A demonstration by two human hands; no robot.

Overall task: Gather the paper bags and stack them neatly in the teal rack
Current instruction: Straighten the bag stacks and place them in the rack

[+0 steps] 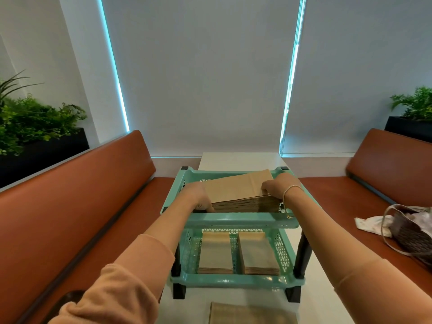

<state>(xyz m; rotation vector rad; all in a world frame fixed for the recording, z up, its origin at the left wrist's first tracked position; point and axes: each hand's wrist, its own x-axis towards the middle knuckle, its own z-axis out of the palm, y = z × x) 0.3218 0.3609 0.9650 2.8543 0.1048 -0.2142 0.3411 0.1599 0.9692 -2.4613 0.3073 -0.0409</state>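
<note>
Loose paper bags (252, 313) nearest; both hands' fingers (268, 187) around bag stack (243, 192) in teal rack (233, 222).

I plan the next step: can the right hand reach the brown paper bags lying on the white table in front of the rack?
Probably yes: those bags lie uncovered, but the right hand must first release the stack.

Pale grey roller blinds (201, 73) cover the windows, cyan daylight leaking at their edges. Rust-orange padded seats (77, 190) flank a white bench (238, 161); leafy plants in black planters (30, 127) stand behind.
</note>
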